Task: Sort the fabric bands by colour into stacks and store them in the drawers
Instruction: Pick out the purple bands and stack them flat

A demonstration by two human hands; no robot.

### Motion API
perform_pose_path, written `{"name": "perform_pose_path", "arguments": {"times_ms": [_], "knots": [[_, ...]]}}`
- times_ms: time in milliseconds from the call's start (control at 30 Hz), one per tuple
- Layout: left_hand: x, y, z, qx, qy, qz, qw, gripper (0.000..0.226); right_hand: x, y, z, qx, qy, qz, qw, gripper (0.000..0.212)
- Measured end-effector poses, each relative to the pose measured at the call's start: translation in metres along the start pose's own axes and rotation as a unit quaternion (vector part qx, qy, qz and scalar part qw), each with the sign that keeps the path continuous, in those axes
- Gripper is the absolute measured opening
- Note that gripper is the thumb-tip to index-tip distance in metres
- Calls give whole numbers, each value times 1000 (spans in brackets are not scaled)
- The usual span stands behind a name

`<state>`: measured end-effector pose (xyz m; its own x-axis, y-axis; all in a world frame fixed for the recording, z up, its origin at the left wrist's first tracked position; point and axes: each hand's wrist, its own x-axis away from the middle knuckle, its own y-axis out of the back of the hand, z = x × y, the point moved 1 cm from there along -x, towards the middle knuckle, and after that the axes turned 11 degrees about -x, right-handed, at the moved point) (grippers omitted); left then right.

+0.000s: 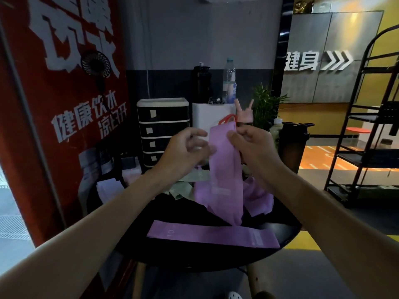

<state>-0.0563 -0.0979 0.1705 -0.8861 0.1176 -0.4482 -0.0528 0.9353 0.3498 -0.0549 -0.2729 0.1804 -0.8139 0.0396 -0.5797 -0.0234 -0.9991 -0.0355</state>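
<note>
A purple fabric band (224,173) hangs in the air over the round black table (185,253). My right hand (252,143) pinches its top edge. My left hand (187,147) is beside the band's left edge with curled fingers; whether it grips the fabric is blurred. Another purple band (211,234) lies flat near the table's front edge. More purple bands (259,199) and pale green bands (183,186) lie in a heap behind it. The black drawer unit (163,130), with several closed drawers, stands at the table's back left.
A white box (207,115), dark flask (201,83), water bottle (230,80), pink bottle (245,117) and plant (265,106) stand behind the heap. A black shaker (291,145) is at the right. A metal rack (367,130) stands farther right, a red banner (60,104) left.
</note>
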Motion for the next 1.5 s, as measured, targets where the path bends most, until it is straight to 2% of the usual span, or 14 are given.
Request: {"name": "perform_pose_path", "arguments": {"times_ms": [133, 333, 533, 633, 733, 800, 867, 967, 1033, 1133, 1233, 1300, 1400, 1500], "knots": [[8, -8, 16, -25, -6, 0, 1000, 7, -4, 1, -3, -22, -2, -20, 1000, 34], [9, -4, 12, 11, -21, -26, 999, 8, -6, 13, -20, -4, -21, -52, 998, 31], [2, 7, 13, -25, -32, -72, 997, 6, 0, 28, -35, 42, -56, -62, 996, 21], [3, 9, 15, -38, -30, -74, 996, 8, -1, 32, -37, 57, -62, -62, 995, 18], [3, 7, 10, -42, -31, -67, 996, 10, 1, 25, -41, 79, -50, 20, 995, 32], [2, 4, 7, -41, -29, -64, 997, 11, 7, 16, -39, 49, -43, 78, 995, 44], [1, 1, 5, -27, -12, -63, 998, 11, 15, 6, -35, 52, -9, 105, 993, 42], [1, -2, 3, -6, 15, -59, 998, 10, 21, -2, -38, 110, 54, 99, 987, 34], [2, -1, 3, 0, 25, -60, 998, 10, 21, -5, -41, 93, 56, 88, 990, 25], [2, -1, 4, 14, 36, -65, 997, 11, 20, -8, -37, 63, 42, 77, 994, 24], [4, 0, 3, 28, 40, -70, 996, 12, 20, -11, -36, 90, 65, 90, 990, 14], [6, 1, 3, 19, 26, -47, 998, 17, 16, -11, -36, 96, 80, 57, 990, 20], [13, 4, 9, -44, -19, 23, 999, 35, 9, -9, -29, 82, 60, 32, 994, 22], [18, 4, 10, -49, -60, 24, 997, 44, 4, -7, -24, 63, 50, 17, 997, 35]]}}
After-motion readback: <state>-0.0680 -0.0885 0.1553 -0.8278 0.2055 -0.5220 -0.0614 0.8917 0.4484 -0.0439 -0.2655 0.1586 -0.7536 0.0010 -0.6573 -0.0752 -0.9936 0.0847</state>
